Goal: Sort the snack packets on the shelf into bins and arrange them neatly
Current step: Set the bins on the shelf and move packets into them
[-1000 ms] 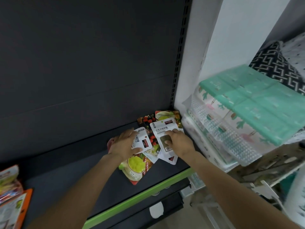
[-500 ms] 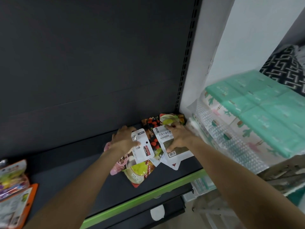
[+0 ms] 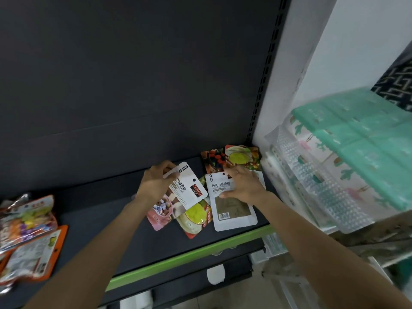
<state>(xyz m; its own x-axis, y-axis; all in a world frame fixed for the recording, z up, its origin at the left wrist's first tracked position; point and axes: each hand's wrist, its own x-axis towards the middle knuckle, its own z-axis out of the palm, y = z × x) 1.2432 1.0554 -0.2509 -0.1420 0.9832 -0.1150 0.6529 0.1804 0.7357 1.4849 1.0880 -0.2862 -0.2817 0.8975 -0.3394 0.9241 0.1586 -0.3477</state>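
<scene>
Several snack packets lie in a loose pile at the right end of a dark shelf (image 3: 93,230). My left hand (image 3: 156,184) grips a small white packet (image 3: 189,190), tilted above a pink packet (image 3: 159,211) and a yellow-green packet (image 3: 195,217). My right hand (image 3: 244,186) rests with spread fingers on a larger white packet (image 3: 231,210) with a barcode. Behind the right hand lie a berry-print packet (image 3: 214,159) and a green-fruit packet (image 3: 242,157), close to the shelf's back corner.
More packets (image 3: 26,233), one orange-edged, lie at the shelf's left end. A green strip (image 3: 189,255) marks the shelf's front edge. Right of the shelf stands a white upright (image 3: 289,74), then clear plastic bins with mint-green lids (image 3: 356,141).
My left hand has lifted the small white packet up and leftward, uncovering the pink packet. My right hand has shifted the larger white packet toward the front edge. The view moved left.
</scene>
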